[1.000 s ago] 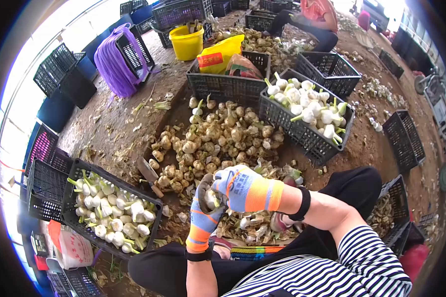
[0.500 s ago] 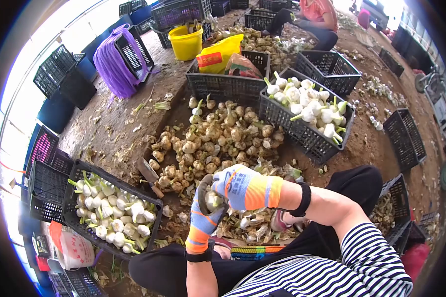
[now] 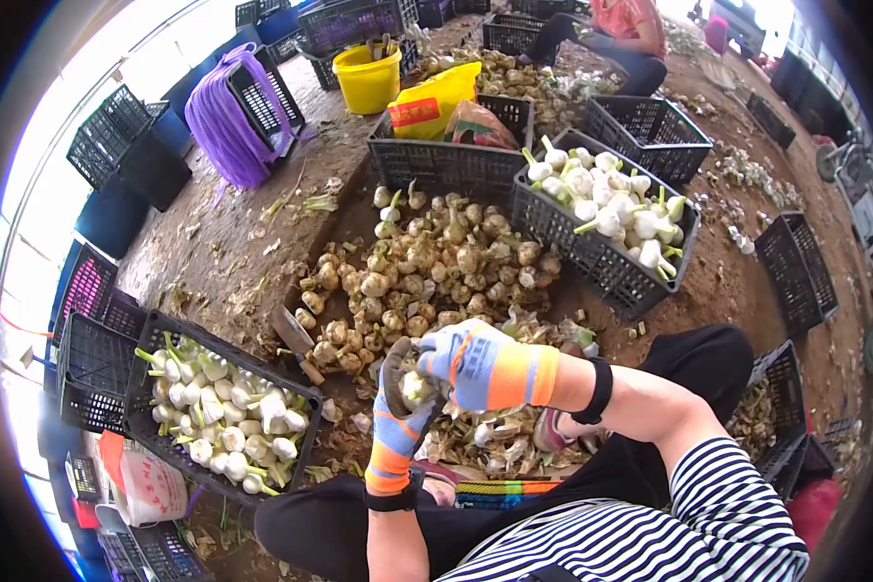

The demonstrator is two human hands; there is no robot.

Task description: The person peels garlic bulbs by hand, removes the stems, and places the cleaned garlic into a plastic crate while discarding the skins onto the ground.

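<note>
My left hand (image 3: 403, 403), in a blue, orange and dark-palmed glove, is closed round a garlic bulb (image 3: 416, 388). Against the bulb's upper right side is my right hand (image 3: 470, 364), gloved too, its fingers bent; what they pinch, if anything, is hidden. Beyond both hands lies a heap of unpeeled brownish garlic (image 3: 436, 257). Loose peelings (image 3: 485, 441) are spread below the hands. White trimmed garlic fills a black crate (image 3: 310, 427) at the left and another black crate (image 3: 606, 276) at the upper right.
A flat blade-like tool (image 3: 293, 330) lies left of the heap. Behind the heap, a crate (image 3: 446, 165) holds a yellow bag (image 3: 436, 97), near a yellow bucket (image 3: 369, 82). Purple netting (image 3: 225, 121) hangs over a crate. Another person (image 3: 626, 39) sits at the top right.
The view has shifted slightly. My right hand's fingers have turned a little at the bulb, and more of the bulb's pale surface shows. My left hand still holds it.
</note>
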